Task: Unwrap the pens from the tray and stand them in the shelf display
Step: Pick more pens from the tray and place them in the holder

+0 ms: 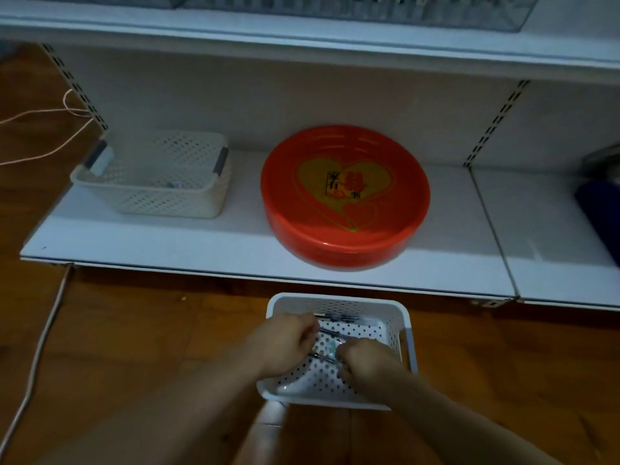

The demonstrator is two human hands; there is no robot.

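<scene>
Both hands down inside a white perforated tray (401, 317) set on the wooden floor (134, 330) just in front of the shelf (201, 243). Left hand (285, 344) curled, fingers closed round dark pens (330, 333) that crossed the tray toward the right; right hand (365, 359) curled too, pinching at a bit of pale wrapper (330, 347) between the two hands, though blur and dim light made the exact grip hard to read. More pens (339, 318) lay along the far wall of the tray, apart from the hands. Up on the shelf, to the left, stood a cream perforated basket (161, 189) with grey handles, something small and bluish in its bottom, too blurred to tell. To the right of it, well apart, sat a round red basin (345, 196), printed inside with yellow hearts and some dark characters. At the top edge, on the shelf above, ran a clear display bin (369, 11), contents blurred. Pale cords (43, 115) trailed over the floor at far left, and a grey cable (40, 347) ran down from the corner of the shelf. At far right, a dark blue thing (600, 209), cut off by the edge.
</scene>
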